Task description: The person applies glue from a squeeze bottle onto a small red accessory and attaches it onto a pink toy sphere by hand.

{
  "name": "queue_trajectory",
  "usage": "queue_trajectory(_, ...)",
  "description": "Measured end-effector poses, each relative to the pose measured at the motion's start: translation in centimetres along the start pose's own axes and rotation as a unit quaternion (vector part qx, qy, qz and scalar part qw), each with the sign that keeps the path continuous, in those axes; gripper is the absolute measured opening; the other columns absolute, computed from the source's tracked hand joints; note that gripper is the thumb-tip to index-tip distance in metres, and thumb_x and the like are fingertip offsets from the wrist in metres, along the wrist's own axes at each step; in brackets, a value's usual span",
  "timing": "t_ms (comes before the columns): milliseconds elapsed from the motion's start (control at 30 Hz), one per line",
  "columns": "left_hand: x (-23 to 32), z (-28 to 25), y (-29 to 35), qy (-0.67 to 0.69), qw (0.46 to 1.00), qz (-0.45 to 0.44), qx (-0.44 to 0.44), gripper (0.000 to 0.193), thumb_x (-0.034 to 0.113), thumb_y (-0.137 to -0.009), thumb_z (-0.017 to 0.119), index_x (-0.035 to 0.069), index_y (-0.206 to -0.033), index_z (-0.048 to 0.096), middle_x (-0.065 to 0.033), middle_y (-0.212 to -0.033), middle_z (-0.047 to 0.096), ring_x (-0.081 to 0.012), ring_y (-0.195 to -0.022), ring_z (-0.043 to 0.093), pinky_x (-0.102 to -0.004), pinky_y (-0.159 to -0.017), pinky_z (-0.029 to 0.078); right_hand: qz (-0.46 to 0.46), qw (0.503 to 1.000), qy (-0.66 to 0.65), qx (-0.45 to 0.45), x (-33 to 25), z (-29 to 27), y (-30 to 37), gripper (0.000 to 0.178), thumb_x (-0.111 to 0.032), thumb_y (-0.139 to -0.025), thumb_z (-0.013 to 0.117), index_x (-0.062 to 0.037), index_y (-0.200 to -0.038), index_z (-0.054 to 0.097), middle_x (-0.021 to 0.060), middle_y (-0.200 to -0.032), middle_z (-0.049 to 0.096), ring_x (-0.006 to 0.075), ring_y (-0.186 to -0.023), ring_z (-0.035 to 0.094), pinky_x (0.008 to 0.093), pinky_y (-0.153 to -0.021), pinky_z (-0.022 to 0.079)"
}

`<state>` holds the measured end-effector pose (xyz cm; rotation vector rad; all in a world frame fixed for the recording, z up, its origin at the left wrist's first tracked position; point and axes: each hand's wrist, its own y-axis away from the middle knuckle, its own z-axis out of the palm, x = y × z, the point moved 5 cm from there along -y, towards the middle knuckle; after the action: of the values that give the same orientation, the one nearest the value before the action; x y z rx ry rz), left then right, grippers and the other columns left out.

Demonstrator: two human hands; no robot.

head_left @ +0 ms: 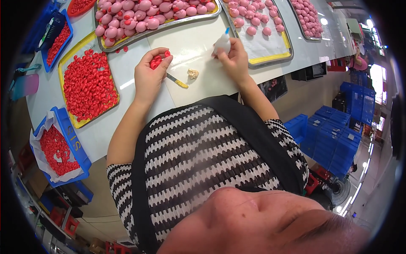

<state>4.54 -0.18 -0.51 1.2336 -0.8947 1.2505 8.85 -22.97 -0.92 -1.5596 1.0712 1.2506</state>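
Holding, left hand: fingers curled around a cluster of small red rubber caps, which sit at the fingertips; exact count unclear.
Between hands: yellow-handled small blade and a beige crumpled lump lie on the white table, near each other but apart.
Right hand: closed round a white squeeze bottle with blue tip; bottle body partly hidden by fingers.
Trays: two yellow-rimmed metal trays of pink rounded pieces above; pieces too many to count.
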Motion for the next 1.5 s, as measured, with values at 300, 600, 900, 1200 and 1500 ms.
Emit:
queue_trajectory(300, 0.1, 0.0, 0.2, 0.033, 0.999, 0.003, -0.029, 0.024, 0.009, -0.082, 0.065, 0.000, -0.104, 0.059, -0.0005, -0.085, 0.060, -0.0012, -0.060, 0.045, -0.0156, -0.048, 0.034, -0.101, 0.991, -0.085, 0.036, -2.9, 1.4, 0.5, 0.027, -0.007, -0.091, 0.050, 0.0014, -0.114, 0.040, 0.0116, -0.097, 0.056, 0.0167, -0.089, 0.055, 0.0306, -0.081, 0.046)
queue_trajectory(600, 0.0, 0.0, 0.1, 0.021, 0.999, 0.016, -0.031, 0.025, 0.008, -0.082, 0.066, -0.001, -0.105, 0.059, -0.0014, -0.087, 0.061, -0.0018, -0.065, 0.049, -0.0153, -0.052, 0.038, -0.068, 0.998, 0.004, -0.001, -3.0, 3.3, 2.0, 0.035, -0.016, -0.084, 0.065, 0.0023, -0.107, 0.046, 0.0102, -0.094, 0.058, 0.0114, -0.082, 0.057, 0.0236, -0.071, 0.047)
queue_trajectory(900, 0.1, 0.0, 0.1, -0.014, 0.999, 0.022, -0.022, 0.025, 0.008, -0.082, 0.065, -0.001, -0.105, 0.060, -0.0012, -0.088, 0.061, -0.0024, -0.067, 0.051, -0.0152, -0.055, 0.040, -0.131, 0.984, 0.112, 0.044, -3.6, 3.1, 2.1, 0.029, -0.019, -0.079, 0.068, 0.0006, -0.095, 0.054, 0.0088, -0.078, 0.062, 0.0121, -0.068, 0.059, 0.0239, -0.059, 0.048)
queue_trajectory(1200, -0.2, 0.0, 0.1, -0.037, 0.998, 0.041, -0.024, 0.025, 0.008, -0.083, 0.065, -0.001, -0.106, 0.059, -0.0005, -0.087, 0.061, -0.0020, -0.065, 0.048, -0.0153, -0.054, 0.037, -0.182, 0.964, 0.191, 0.045, -4.8, 3.6, 2.0, 0.027, -0.019, -0.075, 0.071, -0.0007, -0.090, 0.056, 0.0092, -0.071, 0.062, 0.0150, -0.059, 0.060, 0.0256, -0.053, 0.048)
queue_trajectory(1500, 0.0, 0.1, 0.1, -0.055, 0.997, 0.059, -0.021, 0.025, 0.010, -0.083, 0.065, 0.000, -0.106, 0.060, 0.0018, -0.083, 0.060, 0.0001, -0.058, 0.043, -0.0143, -0.049, 0.033, -0.187, 0.959, 0.209, 0.046, -5.0, 3.8, 1.9, 0.027, -0.018, -0.075, 0.071, -0.0008, -0.090, 0.056, 0.0096, -0.070, 0.062, 0.0155, -0.058, 0.061, 0.0258, -0.052, 0.048)
